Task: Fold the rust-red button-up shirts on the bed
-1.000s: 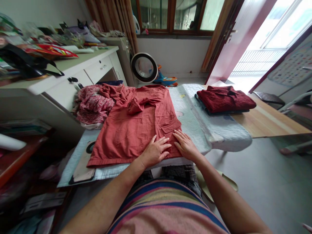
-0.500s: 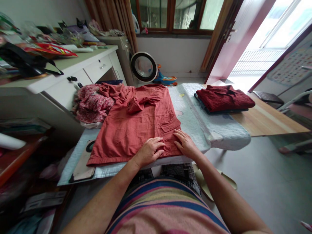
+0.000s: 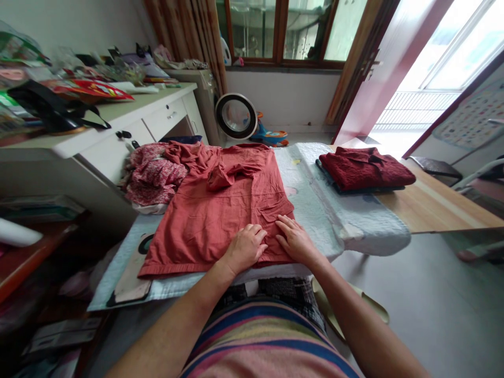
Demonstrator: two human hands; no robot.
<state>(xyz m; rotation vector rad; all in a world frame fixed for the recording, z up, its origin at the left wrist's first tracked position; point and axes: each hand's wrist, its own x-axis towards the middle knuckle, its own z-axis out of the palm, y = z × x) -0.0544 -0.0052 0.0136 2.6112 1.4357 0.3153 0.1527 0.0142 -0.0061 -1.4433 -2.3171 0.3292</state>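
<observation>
A rust-red jacket [image 3: 205, 220] lies spread over a table covered with a pale blue quilted cloth [image 3: 311, 205]. One of its sleeves is folded across the upper part, and a flapped pocket shows on the right side. My left hand [image 3: 247, 245] rests on the jacket near its lower hem, fingers stretched out over the fabric. Just to the right, my right hand [image 3: 293, 237] lies flat below the pocket flap, fingers slightly spread. Neither hand grips the cloth. Beyond the jacket's left side sits a crumpled pink-and-white patterned garment [image 3: 155, 176].
Folded dark red clothing [image 3: 366, 168] is stacked at the table's right end. A phone-like flat object [image 3: 132, 273] lies at the near left corner. A cluttered white desk [image 3: 118, 136] stands on the left, and a round-doored washing machine [image 3: 236, 115] is at the back.
My right hand has slid slightly left across the jacket, closer to my left hand. The whole view has shifted down a little; the jacket stays spread out.
</observation>
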